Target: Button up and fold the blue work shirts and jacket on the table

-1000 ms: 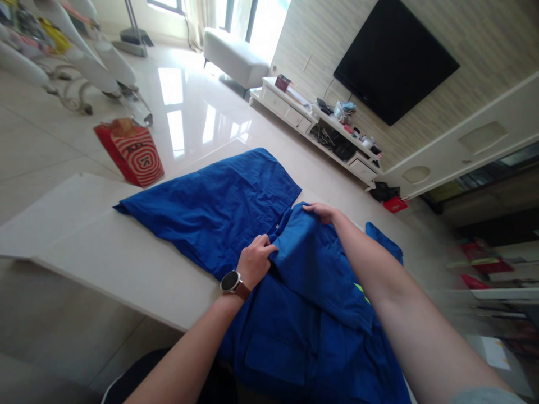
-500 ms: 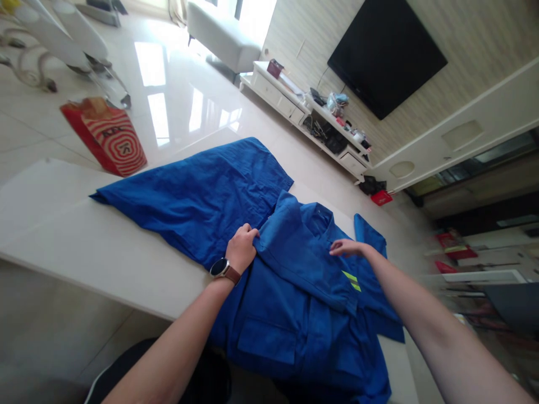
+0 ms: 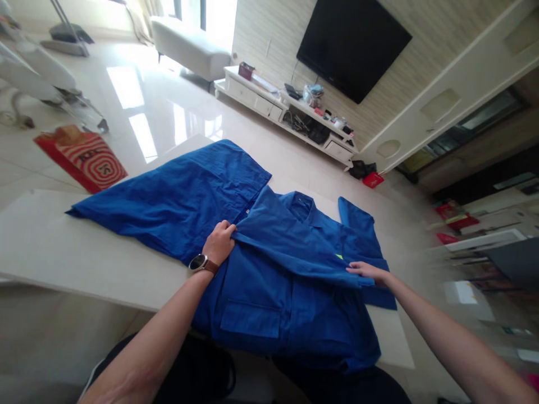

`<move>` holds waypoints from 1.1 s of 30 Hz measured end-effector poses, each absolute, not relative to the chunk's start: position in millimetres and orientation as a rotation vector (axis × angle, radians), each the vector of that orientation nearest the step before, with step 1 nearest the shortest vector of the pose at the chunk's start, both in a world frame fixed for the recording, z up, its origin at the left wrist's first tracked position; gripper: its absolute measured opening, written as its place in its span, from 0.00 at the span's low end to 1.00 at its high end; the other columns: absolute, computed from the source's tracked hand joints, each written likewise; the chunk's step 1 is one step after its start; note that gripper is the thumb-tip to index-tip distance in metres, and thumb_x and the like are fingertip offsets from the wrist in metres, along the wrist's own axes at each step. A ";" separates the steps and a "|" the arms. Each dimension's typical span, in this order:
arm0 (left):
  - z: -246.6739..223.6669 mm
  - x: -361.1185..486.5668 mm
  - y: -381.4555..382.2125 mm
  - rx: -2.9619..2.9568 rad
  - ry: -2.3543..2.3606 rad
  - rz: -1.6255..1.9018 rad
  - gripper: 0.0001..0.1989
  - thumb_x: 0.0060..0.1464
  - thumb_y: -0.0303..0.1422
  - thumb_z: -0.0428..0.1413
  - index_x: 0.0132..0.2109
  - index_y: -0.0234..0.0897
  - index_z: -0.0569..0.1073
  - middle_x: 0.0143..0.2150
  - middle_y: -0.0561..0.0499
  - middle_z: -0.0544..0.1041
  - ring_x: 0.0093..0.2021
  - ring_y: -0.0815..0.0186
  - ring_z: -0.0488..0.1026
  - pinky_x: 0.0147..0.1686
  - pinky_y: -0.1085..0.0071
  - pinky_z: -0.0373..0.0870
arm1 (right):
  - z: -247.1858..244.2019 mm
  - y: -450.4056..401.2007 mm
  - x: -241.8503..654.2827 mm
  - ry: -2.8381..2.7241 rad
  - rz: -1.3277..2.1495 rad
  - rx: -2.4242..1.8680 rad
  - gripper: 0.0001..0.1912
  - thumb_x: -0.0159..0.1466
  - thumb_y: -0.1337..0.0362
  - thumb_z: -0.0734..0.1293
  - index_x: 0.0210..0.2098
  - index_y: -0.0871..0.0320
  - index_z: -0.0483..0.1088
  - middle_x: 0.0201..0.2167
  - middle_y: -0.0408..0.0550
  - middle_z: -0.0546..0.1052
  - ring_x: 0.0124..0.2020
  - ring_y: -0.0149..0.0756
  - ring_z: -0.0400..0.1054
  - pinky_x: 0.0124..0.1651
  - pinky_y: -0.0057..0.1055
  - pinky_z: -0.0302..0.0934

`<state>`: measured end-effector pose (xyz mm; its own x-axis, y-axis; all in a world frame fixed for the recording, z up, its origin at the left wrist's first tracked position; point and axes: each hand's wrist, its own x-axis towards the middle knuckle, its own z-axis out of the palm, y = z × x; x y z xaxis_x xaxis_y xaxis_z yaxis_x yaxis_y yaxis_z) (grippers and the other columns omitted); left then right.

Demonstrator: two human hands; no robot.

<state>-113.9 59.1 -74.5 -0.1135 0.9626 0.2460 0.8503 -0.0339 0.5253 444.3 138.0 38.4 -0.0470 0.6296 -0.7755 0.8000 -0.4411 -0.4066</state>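
Note:
A blue work jacket (image 3: 252, 292) lies spread over a white table, with one sleeve (image 3: 290, 247) laid across its front and the collar toward the far side. My left hand (image 3: 219, 242), wearing a watch on its wrist, grips the sleeve's upper edge near the shoulder. Farther right, my right hand (image 3: 367, 271) is on the same sleeve close to its cuff end, fingers closed on the cloth. A small bit of yellow-green strip shows just above those fingers. To the left, other blue fabric (image 3: 168, 196) fans out flat beside the jacket.
The white table (image 3: 105, 264) has its near edge by my knees. Behind its left end stands a red paper bag (image 3: 90, 160). Across the tiled floor are a low white TV cabinet (image 3: 261, 101), a wall television (image 3: 353, 45) and a pale bench (image 3: 189, 47).
My right hand has come down from near the collar onto the sleeve's cuff end. The sleeve now lies straighter, stretched to the right. My left hand keeps its grip, and the view has shifted.

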 end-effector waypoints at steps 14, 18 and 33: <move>-82.9 -119.0 67.6 1.987 2.166 0.634 0.13 0.56 0.27 0.52 0.46 0.37 0.76 0.48 0.46 0.72 0.47 0.58 0.71 0.42 0.66 0.67 | 20.3 37.5 626.6 0.963 -1.087 3.318 0.11 0.69 0.64 0.63 0.30 0.58 0.68 0.27 0.49 0.77 0.26 0.31 0.70 0.30 0.25 0.63; -79.7 -118.0 65.5 1.981 2.212 0.583 0.13 0.56 0.28 0.51 0.46 0.37 0.77 0.47 0.47 0.72 0.44 0.59 0.71 0.41 0.67 0.67 | -6.1 28.4 660.8 0.632 -1.218 3.495 0.13 0.70 0.64 0.60 0.29 0.57 0.68 0.24 0.50 0.75 0.24 0.34 0.69 0.31 0.28 0.64; -99.0 -133.9 71.8 2.059 2.309 0.539 0.15 0.53 0.30 0.51 0.46 0.39 0.77 0.46 0.50 0.73 0.40 0.60 0.72 0.39 0.66 0.67 | -64.3 81.7 707.8 -0.013 -2.163 3.036 0.21 0.66 0.46 0.64 0.31 0.57 0.72 0.22 0.54 0.77 0.29 0.46 0.74 0.38 0.42 0.72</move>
<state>-133.9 71.8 -99.0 -0.1403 0.9644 0.2241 0.9638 0.0812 0.2538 707.8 81.7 -64.3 0.3827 0.3154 -0.8684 -0.3261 -0.8333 -0.4464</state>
